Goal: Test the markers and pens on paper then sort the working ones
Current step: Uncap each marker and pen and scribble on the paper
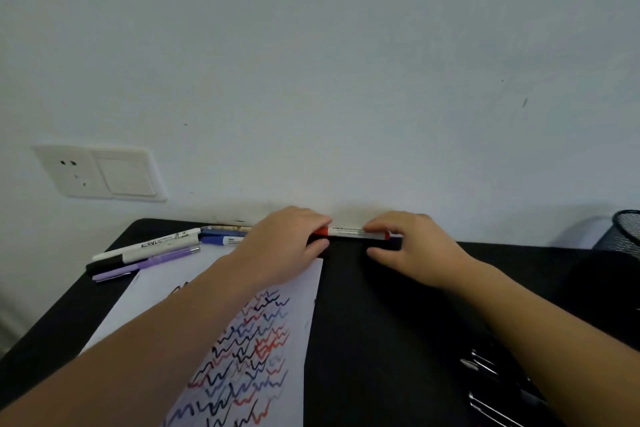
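Note:
A red-and-white marker (pixel 346 231) lies crosswise near the table's far edge. My left hand (pixel 280 246) grips its red cap end, and my right hand (pixel 412 246) pinches the other end. A white sheet of paper (pixel 304 291) covered in black, red and blue squiggles lies under my left forearm. Left of the paper lie a white acrylic marker with a black cap (pixel 145 248), a purple pen (pixel 152 263) and a blue-capped marker (pixel 221 240).
The table (pixel 381 340) is black and butts against a white wall with a socket and switch plate (pixel 100 172). A black mesh holder (pixel 623 230) stands at the far right. Several dark pens with metal clips (pixel 485 367) lie at the lower right.

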